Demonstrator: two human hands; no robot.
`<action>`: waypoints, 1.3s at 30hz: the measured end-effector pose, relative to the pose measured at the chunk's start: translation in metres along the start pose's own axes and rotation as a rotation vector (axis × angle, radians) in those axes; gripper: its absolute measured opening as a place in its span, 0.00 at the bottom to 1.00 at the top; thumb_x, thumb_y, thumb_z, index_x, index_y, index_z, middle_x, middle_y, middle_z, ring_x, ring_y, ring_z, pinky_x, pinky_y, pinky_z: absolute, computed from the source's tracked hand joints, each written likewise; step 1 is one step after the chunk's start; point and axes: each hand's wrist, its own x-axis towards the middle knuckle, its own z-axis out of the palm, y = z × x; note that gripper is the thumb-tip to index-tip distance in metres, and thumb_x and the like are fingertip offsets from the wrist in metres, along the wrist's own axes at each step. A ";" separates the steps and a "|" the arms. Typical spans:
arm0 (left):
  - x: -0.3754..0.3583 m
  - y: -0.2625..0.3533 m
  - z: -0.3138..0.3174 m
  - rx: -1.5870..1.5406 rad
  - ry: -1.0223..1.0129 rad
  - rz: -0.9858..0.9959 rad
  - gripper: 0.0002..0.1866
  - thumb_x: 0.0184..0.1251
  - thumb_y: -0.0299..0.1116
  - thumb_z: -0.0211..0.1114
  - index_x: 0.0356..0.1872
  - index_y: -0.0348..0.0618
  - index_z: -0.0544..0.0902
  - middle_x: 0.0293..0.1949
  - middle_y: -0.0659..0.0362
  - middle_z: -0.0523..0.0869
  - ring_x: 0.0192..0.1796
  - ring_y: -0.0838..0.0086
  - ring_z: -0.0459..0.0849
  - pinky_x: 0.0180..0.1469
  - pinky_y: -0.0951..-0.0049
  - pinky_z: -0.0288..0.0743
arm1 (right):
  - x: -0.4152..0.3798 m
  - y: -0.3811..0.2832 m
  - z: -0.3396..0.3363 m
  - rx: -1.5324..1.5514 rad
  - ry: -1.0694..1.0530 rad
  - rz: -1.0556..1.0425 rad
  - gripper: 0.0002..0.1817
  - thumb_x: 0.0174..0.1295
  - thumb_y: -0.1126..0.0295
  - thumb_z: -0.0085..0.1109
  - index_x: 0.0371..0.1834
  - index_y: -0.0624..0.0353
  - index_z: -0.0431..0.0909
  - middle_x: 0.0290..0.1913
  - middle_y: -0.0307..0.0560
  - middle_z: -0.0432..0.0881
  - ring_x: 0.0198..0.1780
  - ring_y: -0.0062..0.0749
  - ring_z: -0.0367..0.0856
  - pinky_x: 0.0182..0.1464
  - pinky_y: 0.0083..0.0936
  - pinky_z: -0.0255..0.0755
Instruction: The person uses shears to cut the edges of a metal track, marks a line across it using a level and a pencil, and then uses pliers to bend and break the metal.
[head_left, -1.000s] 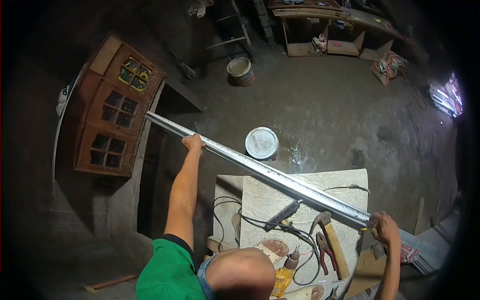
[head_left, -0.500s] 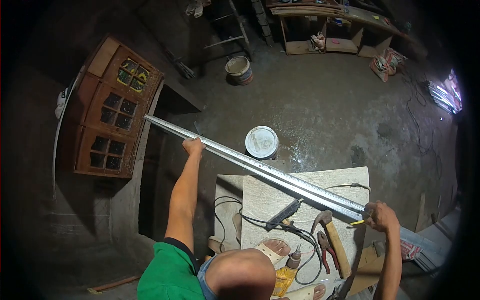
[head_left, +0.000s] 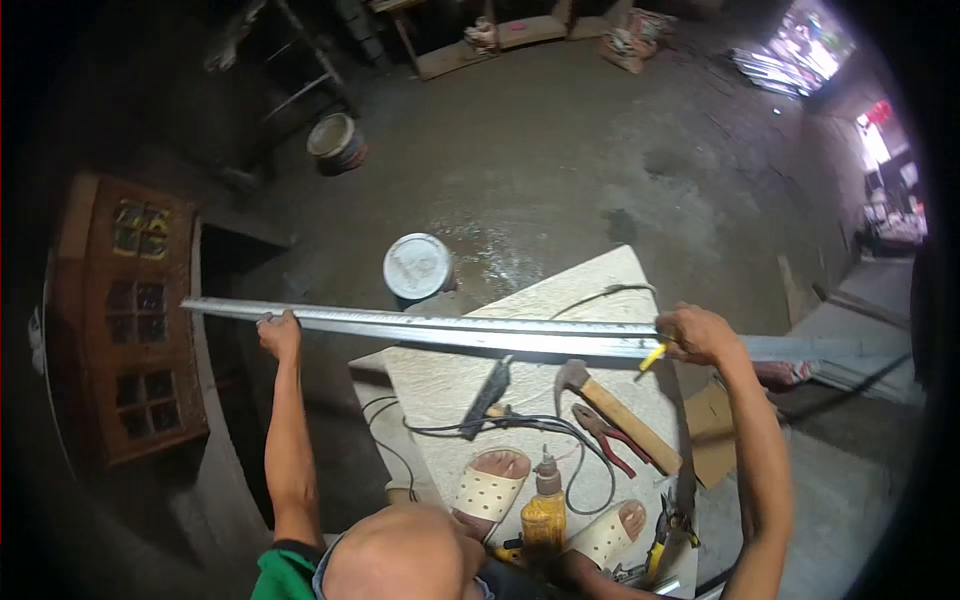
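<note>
A long silvery metal channel runs across the view in front of me. Along its upper edge lies a pale measuring tape with fine tick marks. My left hand is closed around the channel near its left end. At the tape's right end, my right hand is closed on it against the channel; its case, if any, is hidden by the fingers. A thin yellow stick, like a pencil or marker, pokes out below the right hand. The channel continues to the right past that hand.
On the pale board lie a hammer, red-handled pliers, a yellow drill, yellow-handled snips and a black cord. A lidded bucket stands behind; a wooden cabinet is at left.
My view has turned to the right, so the room has shifted left in it. The channel now looks nearly level. Both hands remain closed at their places on it.
</note>
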 end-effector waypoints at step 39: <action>-0.264 0.228 -0.028 -0.491 -1.070 1.317 0.26 0.55 0.41 0.71 0.52 0.36 0.79 0.52 0.47 0.79 0.56 0.55 0.75 0.59 0.57 0.65 | -0.025 -0.007 0.040 -0.030 0.141 0.130 0.25 0.51 0.62 0.68 0.55 0.40 0.78 0.50 0.47 0.75 0.57 0.45 0.72 0.54 0.48 0.68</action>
